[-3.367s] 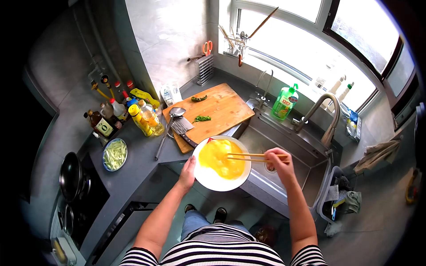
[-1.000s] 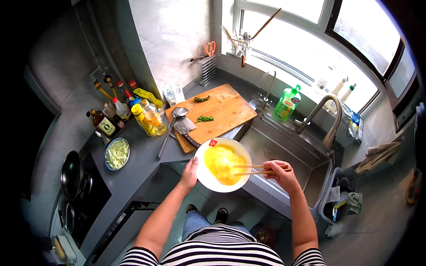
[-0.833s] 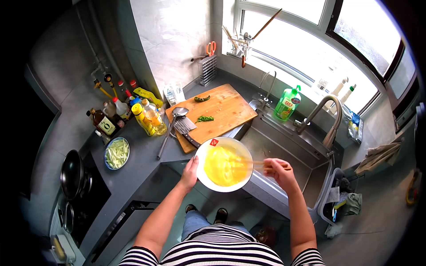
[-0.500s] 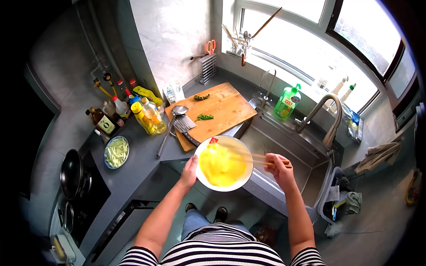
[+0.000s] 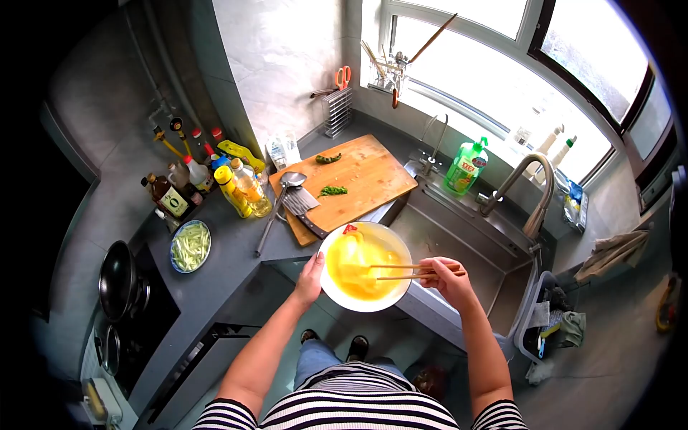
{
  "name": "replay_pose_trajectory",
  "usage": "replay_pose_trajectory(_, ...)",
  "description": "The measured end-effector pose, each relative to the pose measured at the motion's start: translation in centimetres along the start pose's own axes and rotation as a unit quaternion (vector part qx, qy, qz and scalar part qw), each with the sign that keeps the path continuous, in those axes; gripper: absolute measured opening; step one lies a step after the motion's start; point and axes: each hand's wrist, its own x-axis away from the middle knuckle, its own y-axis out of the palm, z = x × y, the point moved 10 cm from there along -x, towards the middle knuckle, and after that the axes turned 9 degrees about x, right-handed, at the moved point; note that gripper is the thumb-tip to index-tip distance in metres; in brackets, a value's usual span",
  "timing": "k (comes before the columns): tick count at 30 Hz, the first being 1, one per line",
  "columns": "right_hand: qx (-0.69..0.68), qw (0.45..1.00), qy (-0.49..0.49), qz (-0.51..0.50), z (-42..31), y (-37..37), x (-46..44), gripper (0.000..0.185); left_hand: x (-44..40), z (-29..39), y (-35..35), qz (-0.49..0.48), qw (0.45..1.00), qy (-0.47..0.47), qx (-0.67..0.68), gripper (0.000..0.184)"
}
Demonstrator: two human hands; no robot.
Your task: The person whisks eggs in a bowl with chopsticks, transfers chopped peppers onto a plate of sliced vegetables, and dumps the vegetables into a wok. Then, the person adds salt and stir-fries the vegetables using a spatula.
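A white bowl [image 5: 365, 306] is gripped at its left rim by my left hand [image 5: 310, 279], in front of the counter's edge. Yellow beaten egg [image 5: 358, 269] lies inside it, smeared up toward the far side. Between the fingers of my right hand [image 5: 444, 279] is a pair of chopsticks [image 5: 405, 272], with the tips dipping into the egg. Just beyond the bowl are a cleaver [image 5: 301, 204] and a ladle [image 5: 278, 208], both partly on the wooden cutting board [image 5: 365, 175]. A small pile of chopped green pepper [image 5: 332, 190] and a dark green pepper [image 5: 328, 158] lie on that board.
To the right is a steel sink [image 5: 444, 233] with a faucet [image 5: 530, 193] and a green soap bottle [image 5: 466, 166]. A plate of pale green shreds [image 5: 190, 246] stands left, near seasoning bottles [image 5: 229, 188]. A black wok [image 5: 117, 281] sits on the stove [image 5: 154, 308].
The chopsticks, blurred before, now show sharply, with their tips in the egg. The egg's surface pattern has shifted. My left hand keeps its grip on the bowl.
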Motion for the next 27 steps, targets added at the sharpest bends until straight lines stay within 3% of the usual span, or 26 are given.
replay_pose_trajectory(3, 0.01, 0.997, -0.043, 0.069, -0.7, -1.1, -0.1, 0.025, -0.3, -0.3, 0.3, -0.009, 1.0, 0.004, 0.011, 0.056)
replay_pose_trajectory(7, -0.005, 0.998, -0.023, -0.053, -0.7, 0.4, -0.2, 0.025, -0.4, -0.4, 0.0, 0.001, 1.0, 0.001, -0.029, 0.054)
replay_pose_trajectory(8, -0.025, 0.998, -0.057, 0.032, -1.1, -0.9, -0.3, 0.024, -0.4, -0.6, 0.3, -0.004, 1.0, -0.003, -0.017, 0.055)
replay_pose_trajectory(11, 0.036, 0.997, -0.038, 0.056, -1.3, -1.1, -0.3, 0.025, -0.3, -0.3, 0.8, -0.01, 1.0, 0.0, 0.0, 0.056)
replay_pose_trajectory(12, 0.035, 0.999, -0.023, 0.003, -1.3, -0.5, -0.2, 0.026, -0.5, -0.4, 0.7, -0.006, 1.0, 0.007, -0.007, 0.056)
replay_pose_trajectory(15, 0.023, 0.992, -0.083, 0.087, -3.1, -2.6, 0.1, 0.026, -0.7, -0.8, 1.1, -0.021, 1.0, -0.001, -0.008, 0.056)
replay_pose_trajectory(16, 0.077, 0.99, -0.073, 0.098, -2.8, -3.1, 0.0, 0.025, -0.6, -0.7, 1.5, -0.03, 1.0, -0.007, -0.004, 0.057)
replay_pose_trajectory(19, 0.032, 0.999, -0.004, 0.0, -2.2, -2.3, 0.3, 0.026, -0.8, -0.7, 2.0, -0.028, 1.0, -0.002, 0.002, 0.057)
replay_pose_trajectory(20, 0.012, 1.0, -0.021, -0.015, -2.6, -2.6, 0.4, 0.026, -1.0, -0.7, 2.1, -0.029, 1.0, -0.002, 0.001, 0.057)
replay_pose_trajectory(23, 0.045, 0.995, -0.03, 0.083, -2.3, -5.1, 0.8, 0.027, -1.3, -0.9, 2.4, -0.029, 1.0, -0.001, 0.002, 0.056)
replay_pose_trajectory(27, 0.032, 0.998, -0.027, 0.054, -3.2, -5.1, 2.1, 0.027, -1.6, -0.3, 3.1, -0.018, 1.0, -0.002, 0.0, 0.057)
